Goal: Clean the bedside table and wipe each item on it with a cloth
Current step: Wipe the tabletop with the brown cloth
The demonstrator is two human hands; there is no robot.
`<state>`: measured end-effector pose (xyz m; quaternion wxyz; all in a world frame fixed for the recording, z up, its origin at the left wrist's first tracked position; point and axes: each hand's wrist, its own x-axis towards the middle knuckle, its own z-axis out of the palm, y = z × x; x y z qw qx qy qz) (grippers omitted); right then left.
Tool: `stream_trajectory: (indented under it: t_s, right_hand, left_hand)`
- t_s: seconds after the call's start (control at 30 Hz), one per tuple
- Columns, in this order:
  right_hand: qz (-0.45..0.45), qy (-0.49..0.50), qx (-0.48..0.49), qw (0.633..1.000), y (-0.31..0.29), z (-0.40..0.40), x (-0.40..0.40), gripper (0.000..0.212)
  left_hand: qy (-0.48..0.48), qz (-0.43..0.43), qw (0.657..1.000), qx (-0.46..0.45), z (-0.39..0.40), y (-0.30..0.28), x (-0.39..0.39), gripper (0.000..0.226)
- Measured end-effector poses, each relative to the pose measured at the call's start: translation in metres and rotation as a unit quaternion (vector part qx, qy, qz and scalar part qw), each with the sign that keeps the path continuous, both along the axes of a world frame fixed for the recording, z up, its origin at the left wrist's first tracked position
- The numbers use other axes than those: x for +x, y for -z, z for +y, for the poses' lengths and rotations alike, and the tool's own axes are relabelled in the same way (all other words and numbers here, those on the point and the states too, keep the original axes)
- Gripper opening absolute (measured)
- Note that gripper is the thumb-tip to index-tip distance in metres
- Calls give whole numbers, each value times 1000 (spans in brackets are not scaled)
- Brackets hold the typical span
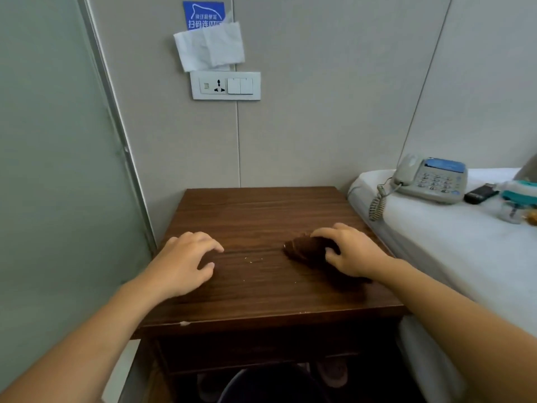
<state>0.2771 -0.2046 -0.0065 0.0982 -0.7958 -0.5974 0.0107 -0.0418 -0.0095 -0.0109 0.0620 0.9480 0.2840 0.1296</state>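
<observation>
— 2 hands over the dark brown wooden bench (261, 210), yes? How do they sit?

— The left hand (186, 263) hovers or rests low over the left part of the top, fingers loosely curled downward, holding nothing. The right hand (351, 251) lies on a bunched dark brown cloth (305, 248), its fingers curled over the top and the thumb tucked against the near side.

— Where is the cloth on the bench?

— On the right half, near the front, touching the wood. Between the 2 hands a few pale crumbs (254, 259) are scattered on the top.

— And the other items?

— They lie on the white bed (436, 242) just beside the bench on the right: a grey corded telephone (430, 178) with its coiled cord hanging over the mattress edge, a small black oblong device (481, 194) next to it, then a teal-and-white container (520, 199) cut off by the frame edge.

— Anything on the wall?

— 1 white socket-and-switch panel (225, 85), with crumpled white tissue (209, 46) stuck above it, partly covering a blue sign (203, 13). Below the bench, 1 pale slipper (332, 373) shows in shadow.
</observation>
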Motion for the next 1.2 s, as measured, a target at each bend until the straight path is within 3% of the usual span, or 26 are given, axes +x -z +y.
stream_trajectory:
  t_s: [0.13, 0.2, 0.3, 0.4, 0.53, 0.63, 0.83, 0.9, 0.97, 1.03, 1.1, 1.2]
  right_hand:
    - [2, 92, 112, 989, -18, 6, 41, 47]
    - [-3, 118, 74, 990, -20, 11, 55, 51]
    - [21, 55, -48, 997, -7, 19, 65, 50]
    - [43, 61, 21, 997, 12, 24, 73, 39]
    - [6, 97, 26, 995, 34, 39, 66, 59]
    - [-16, 56, 42, 997, 39, 39, 52, 51]
    - [79, -132, 61, 986, 35, -27, -15, 40]
    - [101, -154, 66, 981, 33, -42, -18, 33]
    - [100, -99, 131, 981, 23, -39, 3, 22]
    - [99, 21, 188, 977, 15, -26, 42, 19]
    - [83, 118, 168, 975, 17, -14, 76, 27]
    - [16, 154, 66, 986, 42, -8, 93, 44]
  left_hand:
    - [-1, -58, 998, 15, 5, 6, -7, 31]
    - [2, -71, 997, 19, 7, 8, -8, 29]
    - [6, -77, 997, 18, 7, 10, -5, 27]
    - [14, -81, 996, 13, 5, 13, 1, 28]
    - [32, -80, 996, 15, 0, 16, 15, 28]
    - [52, -74, 996, 14, -2, 18, 25, 27]
    - [65, -71, 995, 7, -2, 24, 35, 27]
    - [64, -73, 995, 2, -2, 25, 36, 27]
    - [70, -74, 995, 2, -2, 25, 37, 27]
    - [73, -73, 995, 2, -1, 24, 37, 26]
    - [70, -75, 995, 2, -1, 24, 36, 26]
    - [66, -95, 993, 2, -1, 23, 32, 25]
